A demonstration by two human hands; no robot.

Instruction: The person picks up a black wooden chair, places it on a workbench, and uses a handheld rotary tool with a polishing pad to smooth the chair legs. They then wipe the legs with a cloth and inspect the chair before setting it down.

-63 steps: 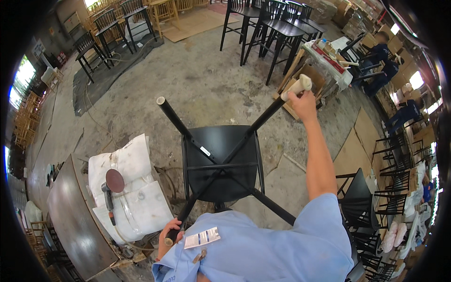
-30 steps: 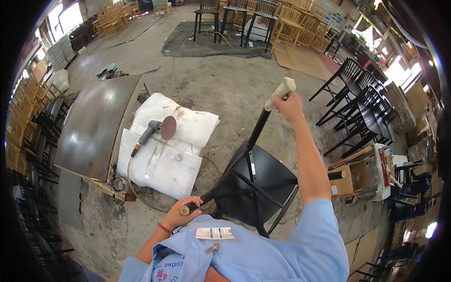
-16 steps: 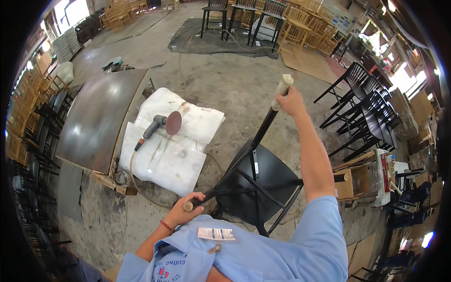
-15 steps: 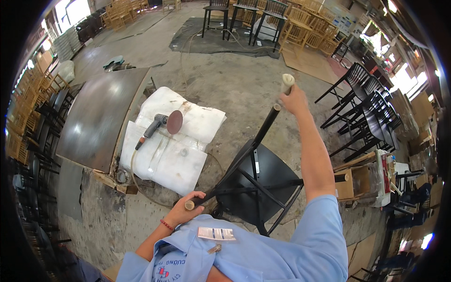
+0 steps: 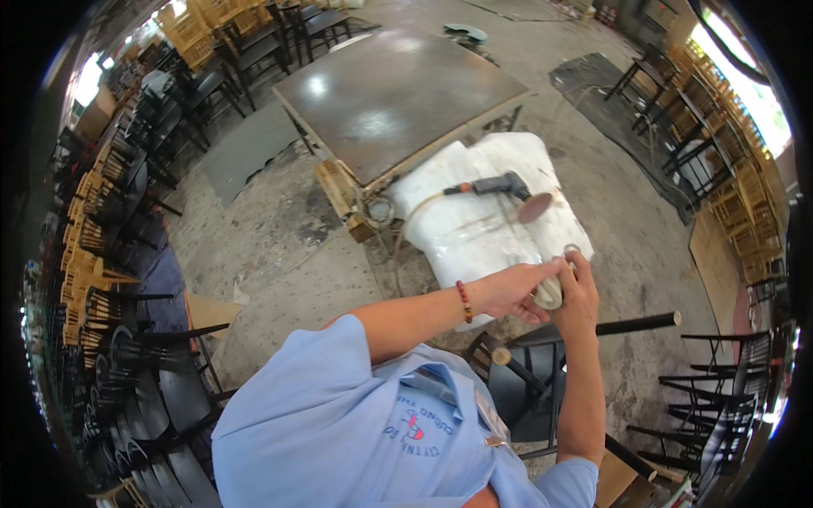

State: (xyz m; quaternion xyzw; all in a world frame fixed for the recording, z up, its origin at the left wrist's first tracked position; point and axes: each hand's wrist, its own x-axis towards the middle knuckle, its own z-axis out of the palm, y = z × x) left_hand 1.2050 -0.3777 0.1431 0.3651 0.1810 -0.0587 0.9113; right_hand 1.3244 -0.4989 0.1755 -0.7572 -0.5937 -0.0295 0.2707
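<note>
Gripping a pale chair-leg cap (image 5: 550, 292) with both hands: left hand (image 5: 512, 290) and right hand (image 5: 578, 296) closing around it, above the upturned black chair (image 5: 542, 381), near the angle grinder (image 5: 500, 186).

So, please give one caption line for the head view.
Both hands grip a pale wrapped leg tip of an upturned black metal chair.

Grinder (image 5: 495, 185) on sacks (image 5: 474, 229), right of table (image 5: 398, 93); chair (image 5: 550, 381) nearer.

A black chair (image 5: 542, 372) lies overturned, legs up; a pale pad (image 5: 550, 292), perhaps sandpaper, sits gripped above it.
</note>
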